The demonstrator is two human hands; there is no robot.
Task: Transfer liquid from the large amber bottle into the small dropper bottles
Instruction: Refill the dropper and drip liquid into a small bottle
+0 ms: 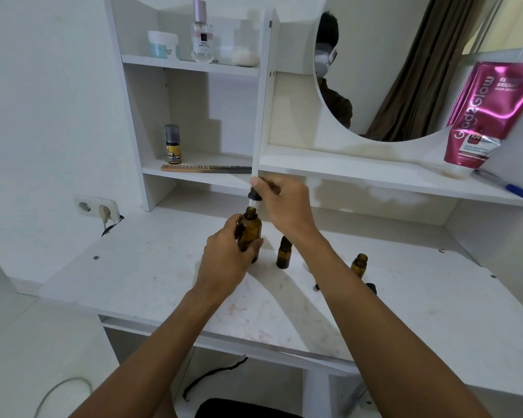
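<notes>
The large amber bottle [250, 230] stands uncapped on the white desk [151, 276], and my left hand [228, 257] grips its body. Just above its mouth, my right hand [284, 203] pinches a black-capped dropper [253, 198], glass tip pointing down at the opening. A small amber dropper bottle [283, 253] with a dark cap stands right of the large one. A second small amber bottle [358, 264] stands open farther right, partly behind my right forearm. A black cap [371, 287] lies near it.
Shelves rise behind the desk with a comb [206, 168], a small spray bottle [173, 144], a perfume bottle [202, 33] and a jar [163, 43]. A round mirror [405, 67], a pink tube [489, 116] and a pen [501, 184] are at right. A wall socket [97, 208] sits left.
</notes>
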